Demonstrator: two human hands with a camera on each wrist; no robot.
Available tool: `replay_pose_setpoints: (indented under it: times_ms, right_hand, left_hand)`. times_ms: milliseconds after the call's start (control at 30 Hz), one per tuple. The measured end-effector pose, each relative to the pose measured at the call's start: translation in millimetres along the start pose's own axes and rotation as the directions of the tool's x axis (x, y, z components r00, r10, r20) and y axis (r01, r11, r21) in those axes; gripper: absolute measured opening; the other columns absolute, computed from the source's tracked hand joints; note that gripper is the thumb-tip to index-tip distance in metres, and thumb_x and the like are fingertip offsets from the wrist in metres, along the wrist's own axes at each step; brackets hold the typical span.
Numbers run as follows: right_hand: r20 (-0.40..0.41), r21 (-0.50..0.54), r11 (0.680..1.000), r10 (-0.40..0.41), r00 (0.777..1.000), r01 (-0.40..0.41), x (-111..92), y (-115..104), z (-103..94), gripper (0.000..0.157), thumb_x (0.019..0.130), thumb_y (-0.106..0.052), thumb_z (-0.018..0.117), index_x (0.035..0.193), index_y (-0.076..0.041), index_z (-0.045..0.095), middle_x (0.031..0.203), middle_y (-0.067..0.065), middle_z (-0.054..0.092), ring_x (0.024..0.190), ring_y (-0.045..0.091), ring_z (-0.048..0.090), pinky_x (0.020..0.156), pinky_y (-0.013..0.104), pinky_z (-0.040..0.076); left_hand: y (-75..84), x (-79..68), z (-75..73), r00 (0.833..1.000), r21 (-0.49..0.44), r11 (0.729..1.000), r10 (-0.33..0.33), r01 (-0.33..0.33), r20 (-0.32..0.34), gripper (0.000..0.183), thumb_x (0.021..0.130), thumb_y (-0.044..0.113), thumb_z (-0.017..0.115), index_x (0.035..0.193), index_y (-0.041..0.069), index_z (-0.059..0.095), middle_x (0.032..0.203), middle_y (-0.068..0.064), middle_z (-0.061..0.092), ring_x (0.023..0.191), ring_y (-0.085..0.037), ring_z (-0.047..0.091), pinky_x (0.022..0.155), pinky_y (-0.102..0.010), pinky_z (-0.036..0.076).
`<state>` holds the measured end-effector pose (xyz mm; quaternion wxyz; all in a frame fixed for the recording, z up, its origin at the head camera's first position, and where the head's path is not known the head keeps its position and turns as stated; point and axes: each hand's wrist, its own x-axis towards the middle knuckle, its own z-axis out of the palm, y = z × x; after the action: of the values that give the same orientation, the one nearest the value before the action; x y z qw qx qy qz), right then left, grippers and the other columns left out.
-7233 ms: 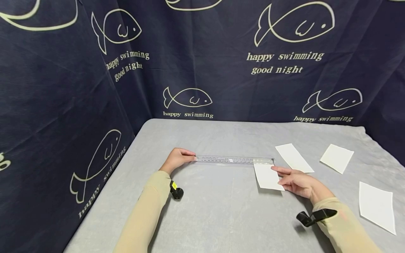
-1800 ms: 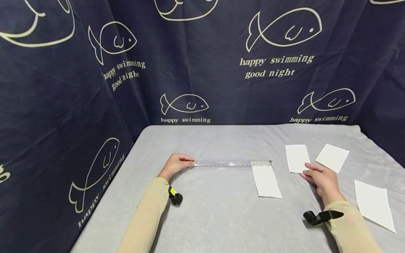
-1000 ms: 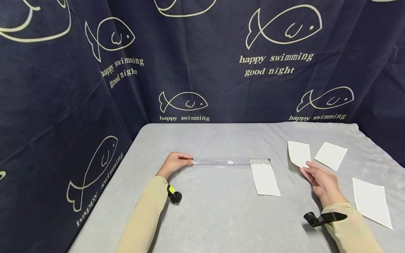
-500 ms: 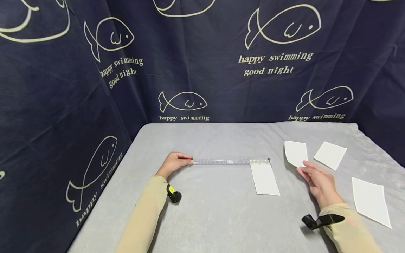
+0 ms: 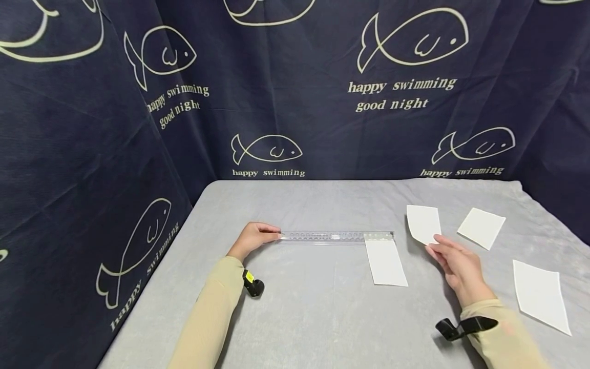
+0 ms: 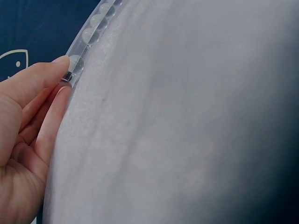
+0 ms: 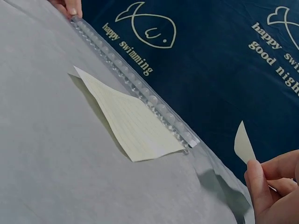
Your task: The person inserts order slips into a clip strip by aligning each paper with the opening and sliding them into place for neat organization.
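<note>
My left hand [image 5: 252, 241] pinches the left end of a long clear plastic strip [image 5: 322, 236] with a row of round bumps. In the left wrist view, the thumb and fingers meet at that strip's end. A white sheet of paper [image 5: 386, 261] lies at the strip's right end, its top edge showing through the clear plastic. The right wrist view shows faint lines on this sheet [image 7: 128, 123], and its near corner is lifted. Right of the strip, my right hand [image 5: 461, 267] pinches a second white sheet [image 5: 422, 224] by its lower right corner, raised and slightly curved.
Two more white sheets lie on the right of the grey cloth-covered table: one at the back [image 5: 481, 228], a larger one [image 5: 542, 297] nearer the front. A dark blue curtain [image 5: 322, 102] with fish drawings hangs behind the table and on its left.
My right hand has let go of the sheet at the strip, picked up another and moved it left. My left hand keeps its grip on the strip.
</note>
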<state>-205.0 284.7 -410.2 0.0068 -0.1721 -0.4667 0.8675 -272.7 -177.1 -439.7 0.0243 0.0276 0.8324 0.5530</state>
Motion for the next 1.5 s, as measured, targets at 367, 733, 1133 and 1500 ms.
replay_pose_setpoints:
  times_ms: [367,733,1133,1500]
  right_hand:
    - [0.047,0.000,1.000,-0.019,0.999,0.019,-4,5,8.8,0.035,0.079,0.020,0.057,0.073,-0.010,0.075,0.077,-0.002,0.068,0.066,0.012,0.067,0.071,0.021,0.051]
    - [0.074,0.012,0.999,-0.036,0.997,0.036,-9,10,19.1,0.034,0.081,0.018,0.056,0.074,-0.009,0.075,0.078,0.000,0.068,0.067,0.012,0.067,0.071,0.020,0.051]
    - [0.056,0.032,0.998,-0.055,0.997,0.054,-15,17,31.1,0.035,0.080,0.021,0.054,0.071,-0.008,0.074,0.076,0.002,0.068,0.066,0.013,0.067,0.069,0.022,0.052]
    - [0.082,0.003,0.998,-0.057,0.995,0.057,-22,24,43.1,0.033,0.080,0.019,0.057,0.073,-0.008,0.074,0.080,-0.001,0.067,0.068,0.013,0.067,0.072,0.022,0.051]
  left_hand:
    - [-0.8,0.6,-1.3,1.000,0.008,1.000,0.002,-0.002,0.005,0.020,0.074,0.015,0.079,0.092,0.008,0.076,0.089,-0.001,0.070,0.082,-0.010,0.060,0.069,-0.022,0.048]
    - [-3.3,2.6,-1.4,1.000,0.006,1.000,-0.011,0.011,0.005,0.019,0.074,0.016,0.080,0.091,0.010,0.076,0.090,0.000,0.070,0.085,-0.011,0.061,0.072,-0.024,0.049]
    - [-3.4,2.2,-2.3,1.000,0.010,1.000,-0.012,0.012,0.004,0.018,0.073,0.016,0.080,0.091,0.010,0.076,0.089,0.000,0.070,0.082,-0.011,0.061,0.068,-0.023,0.048]
    - [-1.0,1.3,-2.8,1.000,-0.001,1.000,-0.012,0.012,0.004,0.020,0.074,0.014,0.079,0.092,0.008,0.076,0.090,-0.002,0.070,0.081,-0.011,0.061,0.067,-0.022,0.049]
